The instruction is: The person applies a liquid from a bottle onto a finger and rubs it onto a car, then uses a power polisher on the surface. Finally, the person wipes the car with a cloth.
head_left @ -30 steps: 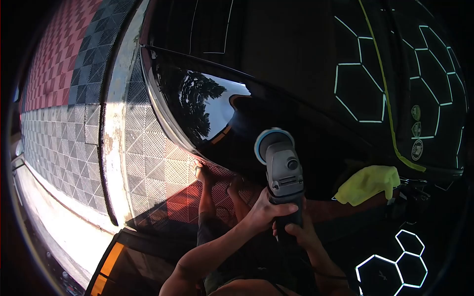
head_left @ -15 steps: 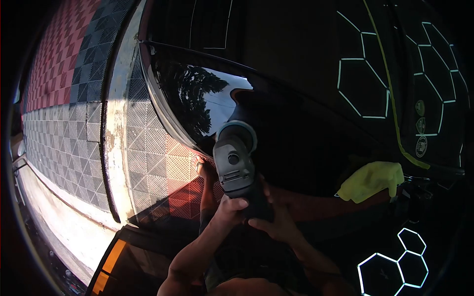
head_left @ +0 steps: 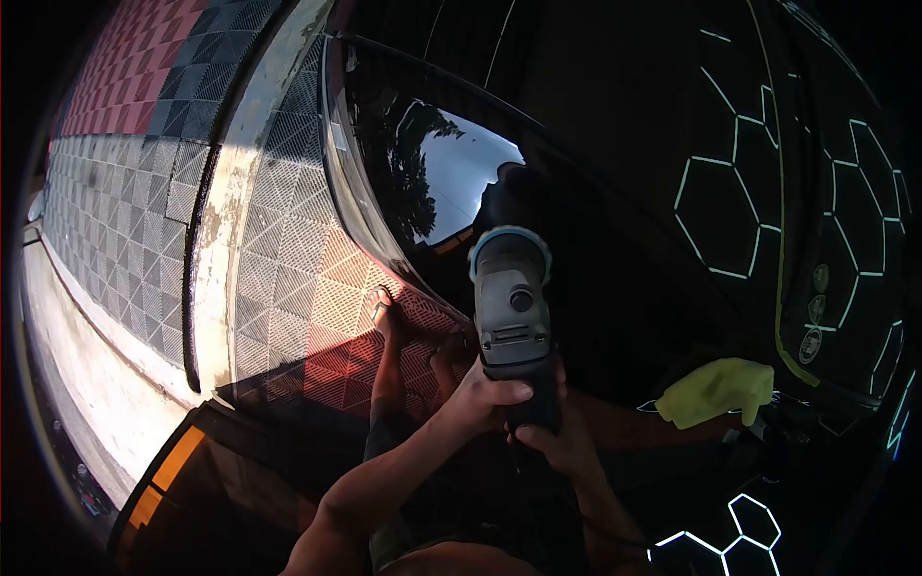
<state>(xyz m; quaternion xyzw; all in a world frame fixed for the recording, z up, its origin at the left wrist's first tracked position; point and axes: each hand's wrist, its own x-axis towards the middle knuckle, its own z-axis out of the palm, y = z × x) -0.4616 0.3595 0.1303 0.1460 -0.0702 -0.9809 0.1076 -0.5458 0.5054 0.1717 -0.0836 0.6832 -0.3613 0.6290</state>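
A grey and black power polisher (head_left: 514, 302) is held in both hands, its round, light-blue-rimmed pad (head_left: 511, 240) against a dark, glossy car panel (head_left: 595, 259). My left hand (head_left: 490, 394) wraps the left side of the tool's body, thumb across the top. On the right side, my right hand (head_left: 557, 437) closes round the black rear handle, its thumb on top and its other fingers largely hidden. The panel mirrors sky and trees just beyond the pad.
A yellow-green cloth (head_left: 715, 394) lies on the dark car surface at the right. Yellow tape (head_left: 780, 240) runs down the right side. Red and grey floor tiles (head_left: 279, 259) and a pale concrete strip (head_left: 226, 211) lie left. Hexagonal lights reflect in the paint.
The polisher and both hands have shifted right in the view. The camera view has also shifted, so the cloth, tape and reflections sit differently. Both hands keep their hold on the tool.
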